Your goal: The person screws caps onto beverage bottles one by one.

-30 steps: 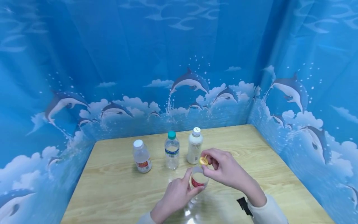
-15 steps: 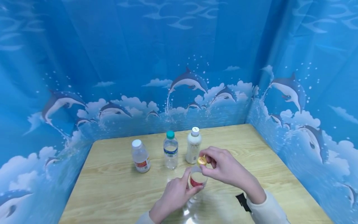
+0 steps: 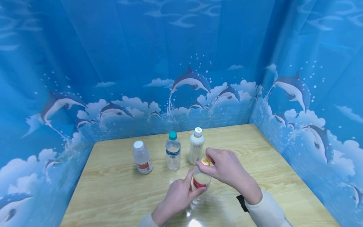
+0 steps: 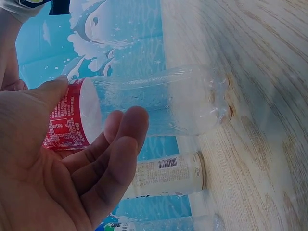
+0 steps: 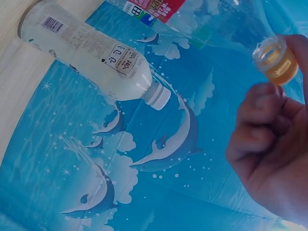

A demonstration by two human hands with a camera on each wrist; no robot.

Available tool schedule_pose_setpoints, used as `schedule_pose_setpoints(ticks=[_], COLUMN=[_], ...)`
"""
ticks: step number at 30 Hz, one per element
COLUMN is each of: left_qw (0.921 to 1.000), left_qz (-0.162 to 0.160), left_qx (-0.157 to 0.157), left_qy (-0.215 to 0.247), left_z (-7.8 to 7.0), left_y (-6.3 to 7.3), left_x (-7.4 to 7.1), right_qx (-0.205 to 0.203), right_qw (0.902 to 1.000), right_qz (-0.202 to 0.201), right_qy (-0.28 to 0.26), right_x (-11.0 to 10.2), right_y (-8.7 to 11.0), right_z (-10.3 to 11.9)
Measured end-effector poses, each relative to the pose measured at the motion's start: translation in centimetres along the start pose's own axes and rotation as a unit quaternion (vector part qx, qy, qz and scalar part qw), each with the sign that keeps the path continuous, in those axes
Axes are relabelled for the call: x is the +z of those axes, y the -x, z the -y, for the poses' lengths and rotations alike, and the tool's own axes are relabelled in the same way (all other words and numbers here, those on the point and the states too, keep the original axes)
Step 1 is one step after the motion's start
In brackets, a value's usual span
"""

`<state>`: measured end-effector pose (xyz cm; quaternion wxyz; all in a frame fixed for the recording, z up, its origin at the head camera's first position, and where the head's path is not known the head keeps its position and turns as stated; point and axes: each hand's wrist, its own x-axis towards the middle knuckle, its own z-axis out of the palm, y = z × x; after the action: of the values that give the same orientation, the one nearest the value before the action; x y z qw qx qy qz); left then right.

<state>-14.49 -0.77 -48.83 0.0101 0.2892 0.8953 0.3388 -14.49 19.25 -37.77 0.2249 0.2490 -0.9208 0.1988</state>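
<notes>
My left hand (image 3: 178, 194) grips a clear plastic bottle (image 4: 187, 98) with a red label around its upper part, standing upright on the table. In the left wrist view the thumb and some fingers wrap the label; other fingers curl away from it. My right hand (image 3: 227, 167) pinches a yellow-orange bottle cap (image 5: 285, 71) between thumb and curled fingers. The cap sits right at the bottle's mouth (image 5: 268, 53), its edge against the threaded neck. In the head view the right thumb partly covers the cap.
Behind the hands stand a white bottle (image 3: 196, 148) with a white cap, a clear bottle (image 3: 173, 157) with a teal cap, and, further left, a white-capped bottle (image 3: 142, 160) with a red label. A dolphin-print curtain (image 3: 136, 63) encloses the wooden table (image 3: 113, 195).
My right hand has turned at the bottle's mouth: its thumb has swung left and now hides more of the cap. The left hand keeps its grip on the bottle, nearly still.
</notes>
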Motion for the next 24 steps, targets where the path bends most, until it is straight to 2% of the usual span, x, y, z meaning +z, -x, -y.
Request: schedule_pose_setpoints(ticks=[4,7,9,11,14,16,19,22,24], left_qw=[1.0000,1.0000,1.0000,0.9999,0.9999,0.9999,0.9999,0.9998,0.9998], left_qz=[-0.001,-0.001,-0.003,-0.007,-0.009,-0.006,-0.002,0.003,0.005], left_qx=[-0.002,-0.004,-0.002,0.001,0.001,-0.003,-0.007,-0.013,-0.014], left_qy=[-0.003,-0.005,-0.006,-0.009,-0.012,-0.012,-0.014,-0.013,-0.013], left_z=[-0.1,-0.1,-0.1,-0.1,-0.1,-0.1,-0.2,-0.3,-0.3], left_y=[0.0,0.0,0.0,0.0,-0.1,-0.1,-0.2,-0.1,-0.1], left_x=[0.0,-0.1,-0.1,-0.1,-0.1,-0.1,-0.1,-0.2,-0.2], right_qx=[-0.020,0.006,0.028,0.037,0.013,-0.004,0.002,0.005,-0.010], right_qw=[0.9983,0.9982,0.9991,0.9976,0.9900,0.9871,0.9909,0.9969,0.9994], right_qz=[-0.027,-0.010,0.018,0.050,0.082,0.086,0.072,0.050,0.025], right_qy=[0.048,0.059,0.026,-0.031,-0.115,-0.135,-0.114,-0.061,-0.020], right_x=[0.1,-0.6,-1.3,-1.9,-2.2,-2.0,-1.5,-0.7,-0.1], right_y=[0.0,0.1,0.3,0.5,0.6,0.6,0.4,0.0,-0.2], right_z=[0.0,0.1,0.1,-0.2,-0.7,-0.8,-0.8,-0.5,-0.4])
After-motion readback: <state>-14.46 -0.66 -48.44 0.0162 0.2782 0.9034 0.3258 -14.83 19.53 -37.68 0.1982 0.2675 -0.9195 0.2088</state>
